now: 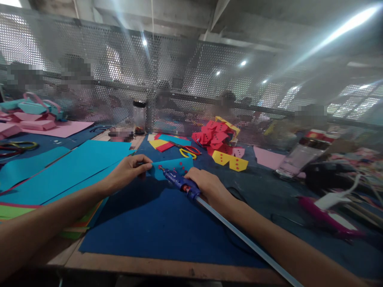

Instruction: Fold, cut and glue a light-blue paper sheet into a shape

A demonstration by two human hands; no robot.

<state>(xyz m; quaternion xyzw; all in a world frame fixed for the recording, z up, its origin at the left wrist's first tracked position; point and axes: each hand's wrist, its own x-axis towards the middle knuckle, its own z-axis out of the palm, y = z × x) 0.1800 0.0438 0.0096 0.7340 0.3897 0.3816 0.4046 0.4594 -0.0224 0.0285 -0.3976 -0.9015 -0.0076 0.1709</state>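
Between thumb and fingers my left hand [131, 171] pinches the left end of a blue paper strip [172, 164] with small red marks on it. My right hand [206, 181] is wrapped round a dark blue glue gun [179, 183], whose nozzle points at the strip's left part. Whether the nozzle touches the paper I cannot tell. A long translucent glue stick [239, 235] runs out of the gun's back toward me, below my right forearm. The strip is held above the dark blue table covering [155, 223]. My right hand's fingertips are partly hidden.
Large blue sheets [89, 167] lie at left. Behind the strip are scissors [188, 151], a heap of red paper pieces [214, 135] and a yellow piece [230, 160]. Two clear bottles stand by the mesh partition [185, 79]. A magenta-and-white tool [329, 217] lies at right.
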